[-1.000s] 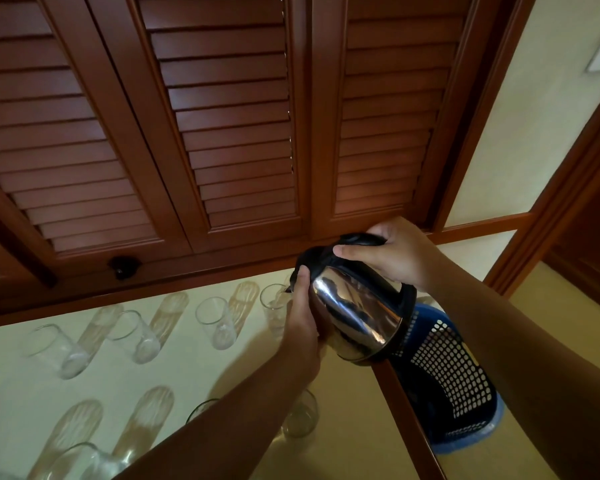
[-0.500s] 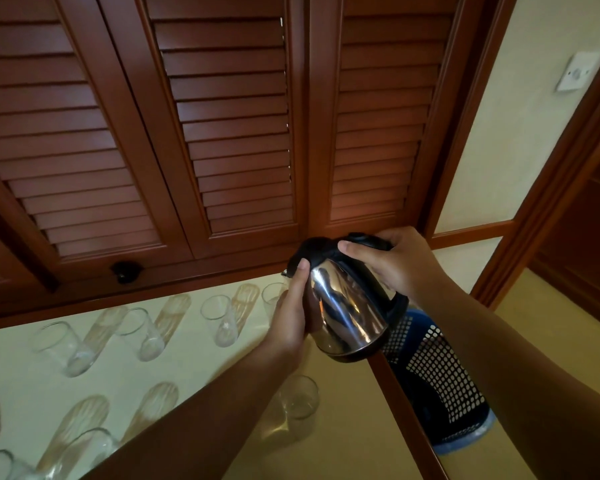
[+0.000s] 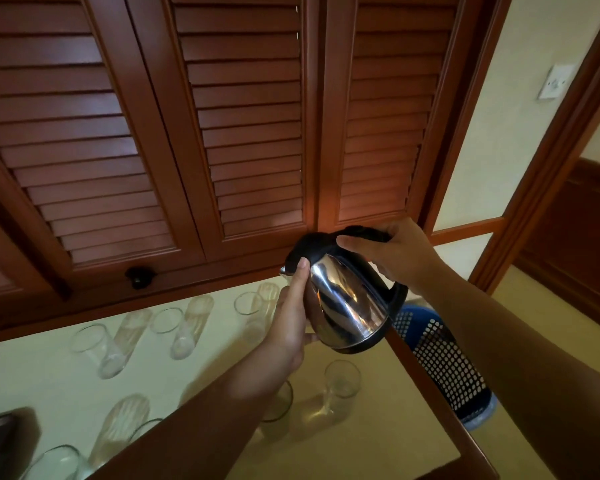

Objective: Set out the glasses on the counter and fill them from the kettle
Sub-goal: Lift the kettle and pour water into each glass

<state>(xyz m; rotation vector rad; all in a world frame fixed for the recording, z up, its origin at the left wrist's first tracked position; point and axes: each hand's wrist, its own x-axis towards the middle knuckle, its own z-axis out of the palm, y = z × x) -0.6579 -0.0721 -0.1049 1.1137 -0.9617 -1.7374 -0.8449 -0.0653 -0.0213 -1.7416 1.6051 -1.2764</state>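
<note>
head view: shiny steel kettle with a black lid and black handle (image 3: 349, 306) is held in the air above the pale yellow counter (image 3: 49, 372), tilted with its spout toward the far side. right hand (image 3: 395, 252) wraps its curled fingers over the top of the black handle, thumb lying forward along the lid. left hand (image 3: 293, 313) lies flat against the kettle's left flank, fingers straight and pressed together, the fingertip reaching up to the lid's edge by the spout.

clear straight-sided drinking glasses stand upright on the counter. a far row runs along the wall side: one at the left (image 3: 96, 346), one in the middle (image 3: 170, 329), and one (image 3: 252, 308) just beside the left hand, below the spout. nearer the camera, a glass (image 3: 340, 384) stands under the kettle's base, another (image 3: 278, 410) is partly hidden by the left forearm, and one more (image 3: 54, 462) sits at the bottom left corner. whether any glass holds water cannot be told.

brown louvered wooden doors (image 3: 243, 126) rise behind the counter, with a small black knob (image 3: 139, 277) on the rail below them. blue perforated plastic basket (image 3: 440, 362) sits on the floor past the counter's wooden right edge. white wall switch (image 3: 556, 81) is mounted high on the cream wall at right. a dark flat object (image 3: 0, 434) lies at the counter's left edge; what it is cannot be told.
</note>
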